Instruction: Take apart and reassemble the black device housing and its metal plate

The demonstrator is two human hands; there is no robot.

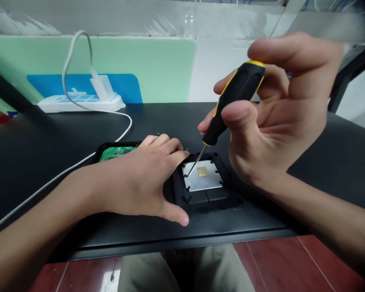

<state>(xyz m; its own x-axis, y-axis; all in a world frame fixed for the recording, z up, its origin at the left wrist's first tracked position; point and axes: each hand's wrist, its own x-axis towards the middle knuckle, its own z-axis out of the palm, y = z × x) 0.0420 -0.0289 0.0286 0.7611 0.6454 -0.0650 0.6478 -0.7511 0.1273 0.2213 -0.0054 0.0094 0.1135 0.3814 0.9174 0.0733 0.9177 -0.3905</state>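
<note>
My right hand (280, 97) grips a black and yellow screwdriver (235, 97), with a finger over the end of its handle. The screwdriver is tilted, and its thin metal shaft reaches down to the left edge of a silver metal plate (194, 180). A small tan square pad (202, 171) lies on this plate, which sits within a black plastic housing (213, 206). My left hand (142, 174) rests palm down at the housing's left side, thumb and fingers apart. Partly hidden behind it is a green circuit board (114, 153) in a black casing.
At the back left, a white power strip (82, 103) carries a white charger (103, 88). From it a white cable (129, 121) loops across the black table (158, 239) and passes under my left arm. The table's front edge is close to my lap.
</note>
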